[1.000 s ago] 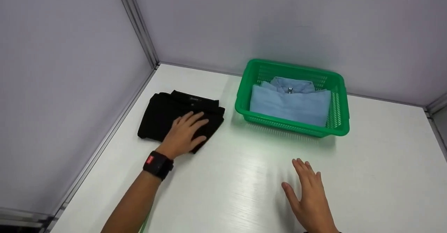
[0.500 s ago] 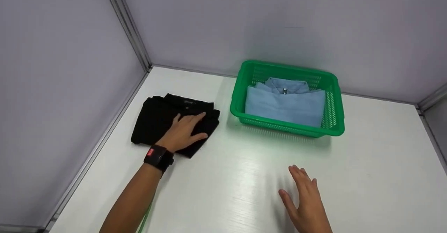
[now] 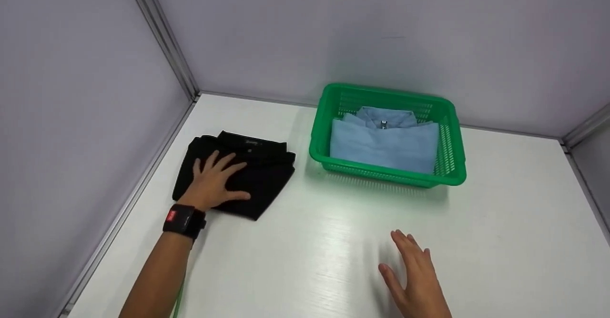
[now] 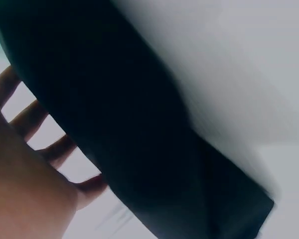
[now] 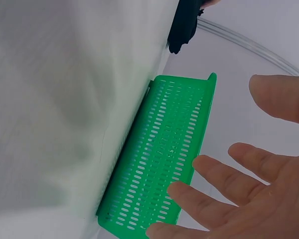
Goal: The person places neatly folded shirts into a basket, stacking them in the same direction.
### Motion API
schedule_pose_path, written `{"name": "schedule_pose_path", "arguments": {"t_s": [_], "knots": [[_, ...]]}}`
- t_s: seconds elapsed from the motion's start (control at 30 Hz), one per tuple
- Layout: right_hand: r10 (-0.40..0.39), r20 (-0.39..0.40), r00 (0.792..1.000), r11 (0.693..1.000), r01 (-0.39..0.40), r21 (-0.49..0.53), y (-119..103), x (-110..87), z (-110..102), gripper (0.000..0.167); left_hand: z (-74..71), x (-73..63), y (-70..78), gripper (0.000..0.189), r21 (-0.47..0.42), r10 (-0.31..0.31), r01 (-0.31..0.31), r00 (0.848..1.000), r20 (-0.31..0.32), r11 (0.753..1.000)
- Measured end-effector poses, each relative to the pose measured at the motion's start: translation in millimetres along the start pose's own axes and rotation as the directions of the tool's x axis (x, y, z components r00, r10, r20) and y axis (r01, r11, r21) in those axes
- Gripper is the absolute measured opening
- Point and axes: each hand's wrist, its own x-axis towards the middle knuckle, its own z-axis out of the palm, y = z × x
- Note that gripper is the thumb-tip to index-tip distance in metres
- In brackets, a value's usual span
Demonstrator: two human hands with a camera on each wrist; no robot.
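Note:
A folded black garment point(image 3: 259, 179) lies on the left part of the white table, a band with a small printed label along its far edge. My left hand point(image 3: 212, 182) is over its left half with fingers spread and straight. From the left wrist, the dark cloth point(image 4: 119, 109) fills the middle, and the fingertips of my left hand point(image 4: 35, 164) meet its edge. My right hand point(image 3: 417, 277) holds nothing, its fingers extended over the table in front of the green basket. The right wrist view shows that palm and the relaxed fingers of my right hand point(image 5: 249, 189) overlapping the basket's side.
The green perforated basket point(image 3: 381, 166) stands near the back wall, right of the black garment. Inside it lies a folded light blue shirt point(image 3: 386, 146), collar toward the wall. Pale panels point(image 3: 86, 117) with metal edging enclose the left and back of the table.
My left hand has slid left across the black garment, its fingers now spread wider. The right hand stays nearly in place. The head view has shifted slightly.

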Motion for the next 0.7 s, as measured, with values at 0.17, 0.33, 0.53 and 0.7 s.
{"name": "schedule_pose_path", "arguments": {"t_s": [0.17,0.33,0.53,0.7], "knots": [[0.019,0.056,0.998,1.000,-0.019,-0.006,-6.1,4.7,3.2,0.068,-9.3,-10.8,-19.9,0.110,-0.042,-0.097,0.099,0.994,0.054,0.994],[0.029,0.088,0.996,0.999,-0.028,-0.020,-10.6,6.1,8.1,0.068,-16.0,-13.6,-26.8,0.114,-0.074,-0.139,0.148,0.984,0.112,0.986],[0.038,0.113,0.993,0.999,-0.035,-0.028,-16.2,8.4,12.7,0.068,-12.0,-11.6,-25.0,0.112,-0.056,-0.142,0.149,0.983,0.120,0.987],[0.060,0.164,0.985,0.998,-0.055,-0.036,-22.8,10.6,14.9,0.068,-7.1,-13.7,-20.0,0.111,-0.046,-0.138,0.144,0.985,0.106,0.989]]}}
